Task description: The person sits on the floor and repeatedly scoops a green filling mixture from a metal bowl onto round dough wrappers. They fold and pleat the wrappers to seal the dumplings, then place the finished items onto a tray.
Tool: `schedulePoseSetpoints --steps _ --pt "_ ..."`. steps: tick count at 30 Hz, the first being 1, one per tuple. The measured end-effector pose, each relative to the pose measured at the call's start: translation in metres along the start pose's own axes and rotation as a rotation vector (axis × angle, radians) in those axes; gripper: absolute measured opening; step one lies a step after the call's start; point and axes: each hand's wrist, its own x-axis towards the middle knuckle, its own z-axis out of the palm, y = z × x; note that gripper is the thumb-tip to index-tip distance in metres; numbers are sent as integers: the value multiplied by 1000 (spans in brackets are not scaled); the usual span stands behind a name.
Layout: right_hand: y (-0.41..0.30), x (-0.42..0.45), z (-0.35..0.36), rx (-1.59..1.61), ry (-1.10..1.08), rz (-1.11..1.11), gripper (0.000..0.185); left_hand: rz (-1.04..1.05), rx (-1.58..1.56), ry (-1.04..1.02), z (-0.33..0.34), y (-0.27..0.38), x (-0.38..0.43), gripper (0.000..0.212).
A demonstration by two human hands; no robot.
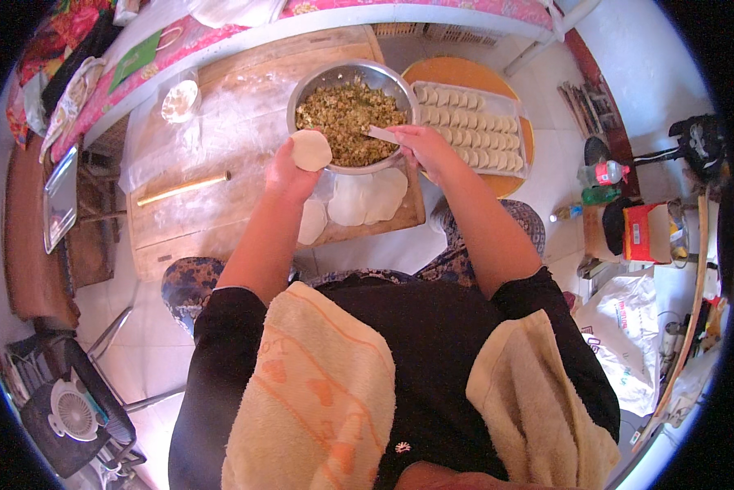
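My left hand (290,177) holds a round dough wrapper (311,150) at the near left rim of a steel bowl (292,104). Chopped filling (348,116) fills much of the bowl. In my right hand (425,147) is a flat, pale stick-like utensil (384,135), its tip over the filling. More flat dough wrappers (367,196) lie overlapping at the near edge of the wooden table (244,104), with another wrapper (311,222) beside them. Right of the bowl, rows of folded dumplings (471,138) rest on a tray on a round orange-brown stool or table (465,68).
A golden rolling pin or tube (184,188) lies on the floury table at left, with a small bowl of flour (181,101) behind it. A bed-like surface with pink cloth (122,92) borders the far side. Bottles (606,173) and boxes (645,233) stand at right.
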Motion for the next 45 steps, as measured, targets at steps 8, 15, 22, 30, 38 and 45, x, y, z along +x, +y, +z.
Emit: schedulePoseSetpoints --steps 8,15,22,30,38,45 --pt "-26 -26 10 -53 -77 -68 28 80 67 222 46 -33 19 40" --pt "-2 -41 41 -1017 204 -812 33 65 104 -3 34 -36 40 40" --pt "-22 -62 20 -886 245 -772 26 -74 -230 86 39 -14 23 37" --pt "24 6 -6 -929 305 -491 26 -14 -164 165 36 -10 16 44" --pt "23 2 6 -772 233 -419 25 40 -63 145 21 0 15 46" --pt "22 9 -6 17 -8 38 26 63 -22 169 26 3 7 50"
